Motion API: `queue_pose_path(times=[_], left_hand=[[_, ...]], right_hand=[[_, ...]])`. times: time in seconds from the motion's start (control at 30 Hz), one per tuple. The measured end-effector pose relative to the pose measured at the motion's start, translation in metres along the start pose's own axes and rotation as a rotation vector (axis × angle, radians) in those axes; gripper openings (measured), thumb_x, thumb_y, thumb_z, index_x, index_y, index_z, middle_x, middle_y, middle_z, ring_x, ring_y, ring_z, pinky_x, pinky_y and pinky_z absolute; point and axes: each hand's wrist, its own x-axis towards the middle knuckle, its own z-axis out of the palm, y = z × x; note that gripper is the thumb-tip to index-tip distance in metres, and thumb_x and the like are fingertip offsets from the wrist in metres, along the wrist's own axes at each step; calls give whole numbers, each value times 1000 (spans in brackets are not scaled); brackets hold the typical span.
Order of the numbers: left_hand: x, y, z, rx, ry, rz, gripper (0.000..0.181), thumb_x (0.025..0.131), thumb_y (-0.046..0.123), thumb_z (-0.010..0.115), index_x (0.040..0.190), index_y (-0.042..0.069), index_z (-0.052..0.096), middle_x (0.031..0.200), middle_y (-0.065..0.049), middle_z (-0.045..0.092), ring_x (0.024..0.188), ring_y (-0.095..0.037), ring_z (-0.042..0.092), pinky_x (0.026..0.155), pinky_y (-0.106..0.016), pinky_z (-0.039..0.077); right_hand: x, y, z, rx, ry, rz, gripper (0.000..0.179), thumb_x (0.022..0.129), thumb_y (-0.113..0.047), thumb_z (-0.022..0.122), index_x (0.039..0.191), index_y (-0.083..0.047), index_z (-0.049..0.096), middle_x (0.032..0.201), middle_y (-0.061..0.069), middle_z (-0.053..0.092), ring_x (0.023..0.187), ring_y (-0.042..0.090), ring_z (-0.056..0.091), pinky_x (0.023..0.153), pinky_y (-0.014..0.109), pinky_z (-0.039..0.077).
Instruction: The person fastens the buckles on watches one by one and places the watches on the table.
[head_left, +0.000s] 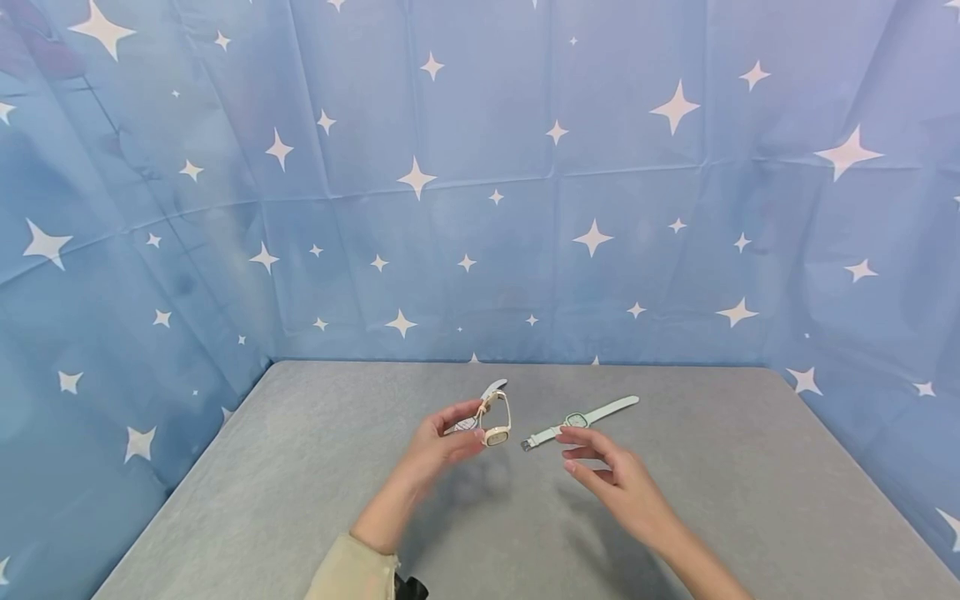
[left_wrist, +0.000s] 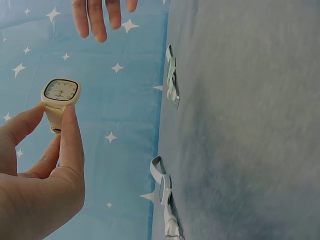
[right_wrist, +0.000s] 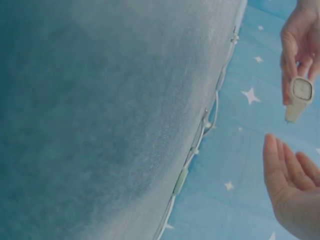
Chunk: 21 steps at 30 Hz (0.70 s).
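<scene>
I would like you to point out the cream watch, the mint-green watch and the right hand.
Cream watch (left_wrist: 61, 90), left wrist view: on its dial.
Mint-green watch (head_left: 577, 420), head view: on its dial.
Right hand (head_left: 627, 490), head view: on the hand's middle.

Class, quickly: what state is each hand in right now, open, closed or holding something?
Left hand: holding the cream watch.
Right hand: open, holding nothing.

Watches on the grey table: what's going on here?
A person is holding a cream wristwatch up above the grey table in the left hand, its strap curved into a loop. The right hand is nearby, holding nothing. Two more watches lie on the table: a pale green wristwatch with its strap stretched out, and a white wristwatch, partly hidden behind the left hand in the head view.
</scene>
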Motion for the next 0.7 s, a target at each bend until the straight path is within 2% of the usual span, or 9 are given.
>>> queue_pose_path(times=[0.13, 0.27, 0.37, 0.5, 0.7], left_hand=[[1, 3, -5, -7, 9, -3, 54, 90, -2, 63, 142, -8, 47, 122, -12, 59, 89, -7, 68, 87, -26, 58], [2, 6, -10, 0, 23, -16, 55, 90, -2, 63, 142, -7, 47, 136, -21, 53, 91, -7, 68, 87, -25, 58], [3, 7, -13, 23, 43, -23, 54, 91, 0, 64, 142, -5, 48, 145, -25, 47, 92, -8, 68, 86, -24, 58], [3, 8, -17, 53, 64, -26, 54, 91, 1, 65, 142, -4, 49, 147, -26, 46, 93, -9, 69, 86, -24, 58], [3, 8, -23, 68, 96, -25, 53, 91, 1, 65, 141, -4, 49, 148, -24, 46, 92, -8, 69, 86, -24, 58]], right_hand=[[0, 0, 0, 3, 6, -10, 36, 97, -12, 64, 132, -16, 60, 123, 7, 69, 106, 6, 67, 78, 24, 58], [-1, 1, -1, 5, 8, -24, 36, 97, -10, 63, 132, -15, 59, 125, 12, 68, 105, -2, 65, 78, 24, 58], [-1, 2, -1, 7, 5, -26, 36, 97, -9, 63, 133, -14, 59, 125, 12, 68, 105, 1, 66, 78, 24, 59], [-1, 1, -2, 10, 0, -14, 36, 97, -11, 63, 133, -13, 59, 123, 9, 69, 105, 9, 68, 78, 24, 58], [-1, 1, -1, 9, 3, -5, 35, 97, -13, 64, 133, -14, 59, 126, 9, 68, 106, 3, 66, 79, 24, 58]])
